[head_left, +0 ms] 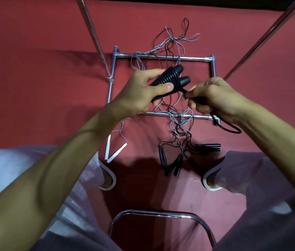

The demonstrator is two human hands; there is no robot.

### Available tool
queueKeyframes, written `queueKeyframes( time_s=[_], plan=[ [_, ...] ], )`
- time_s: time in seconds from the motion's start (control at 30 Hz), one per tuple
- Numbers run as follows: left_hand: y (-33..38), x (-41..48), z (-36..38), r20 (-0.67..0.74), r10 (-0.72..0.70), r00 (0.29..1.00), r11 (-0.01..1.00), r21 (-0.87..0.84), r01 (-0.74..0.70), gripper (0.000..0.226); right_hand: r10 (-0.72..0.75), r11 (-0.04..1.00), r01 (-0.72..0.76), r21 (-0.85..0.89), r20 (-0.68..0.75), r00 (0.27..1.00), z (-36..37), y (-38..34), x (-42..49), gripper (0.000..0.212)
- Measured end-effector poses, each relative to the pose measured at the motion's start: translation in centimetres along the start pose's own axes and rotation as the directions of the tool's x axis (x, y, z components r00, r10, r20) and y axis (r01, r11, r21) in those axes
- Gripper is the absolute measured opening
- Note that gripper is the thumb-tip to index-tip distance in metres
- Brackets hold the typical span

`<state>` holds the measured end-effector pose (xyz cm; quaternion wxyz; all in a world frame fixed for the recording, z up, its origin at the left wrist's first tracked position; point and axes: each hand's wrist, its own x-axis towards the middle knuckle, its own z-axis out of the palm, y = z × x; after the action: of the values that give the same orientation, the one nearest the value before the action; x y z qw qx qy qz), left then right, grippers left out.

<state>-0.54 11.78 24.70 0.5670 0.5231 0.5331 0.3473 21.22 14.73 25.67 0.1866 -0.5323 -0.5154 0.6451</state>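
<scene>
Two black ribbed jump-rope handles (pixel 168 77) are held side by side above the red floor (pixel 34 78), caps pointing away. The left hand (pixel 143 89) has its grip curled round both. The right hand (pixel 213 96) pinches their black cord (pixel 231 128), which loops below the wrist.

Beneath them a tangle of grey and dark ropes (pixel 177 124) drapes across a rectangular chrome frame (pixel 161 57). Two chrome poles (pixel 92 33) slant upward. Two white handles (pixel 112 153) lie on the left. The black handles (pixel 172 165) overlap in a cluster, too crowded to count.
</scene>
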Motion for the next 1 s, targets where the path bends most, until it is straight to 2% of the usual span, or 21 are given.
queueKeyframes(
  time_s=[0.13,0.23,0.3,0.47,0.57,0.63,0.7,0.77,0.9,1.0],
  plan=[
    [-0.5,-0.1,1.0,-0.020,0.025,0.999,0.998,0.057,-0.024,0.032,-0.066,0.990,0.060,-0.130,-0.044,0.997,0.2,0.7,-0.6,0.035],
    [-0.8,0.0,1.0,-0.026,0.079,0.997,0.977,0.202,-0.072,0.033,-0.086,0.988,0.079,-0.130,-0.051,0.995,0.6,0.9,-0.6,0.029],
    [-0.9,0.0,0.9,-0.018,0.104,0.994,0.927,0.363,-0.090,0.036,-0.085,0.992,0.081,-0.094,-0.042,0.996,0.7,0.8,-0.5,0.025],
    [-0.5,-0.9,0.9,0.012,0.162,0.987,0.760,0.636,-0.132,0.067,-0.052,0.998,0.052,-0.023,-0.014,0.999,0.8,0.8,-0.5,0.025],
    [-0.3,-0.9,0.9,0.031,0.197,0.980,0.636,0.757,-0.152,0.058,0.021,0.999,-0.020,0.028,-0.061,0.998,1.6,0.8,-0.5,0.024],
    [-0.4,-0.9,1.4,0.038,0.209,0.977,0.587,0.794,-0.157,0.053,0.160,0.976,-0.149,0.162,-0.063,0.985,1.8,0.6,-0.3,0.020],
    [-0.5,-1.0,2.0,0.037,0.217,0.976,0.575,0.803,-0.158,0.052,0.343,0.882,-0.321,0.345,-0.001,0.939,1.4,0.1,-0.2,0.020],
    [-0.6,-1.0,2.2,0.027,0.223,0.975,0.573,0.805,-0.153,0.051,0.420,0.809,-0.387,0.443,0.027,0.907,1.4,-0.4,-0.1,0.020],
    [-0.7,-0.8,2.2,-0.024,0.227,0.974,0.596,0.794,-0.119,0.050,0.345,0.873,-0.293,0.391,-0.069,0.936,2.2,-0.6,-0.5,0.015],
    [-0.7,-0.8,2.2,-0.071,0.208,0.976,0.654,0.752,-0.085,0.049,0.281,0.912,-0.246,0.327,-0.062,0.958,2.2,-1.1,-0.9,0.018]
  ],
)
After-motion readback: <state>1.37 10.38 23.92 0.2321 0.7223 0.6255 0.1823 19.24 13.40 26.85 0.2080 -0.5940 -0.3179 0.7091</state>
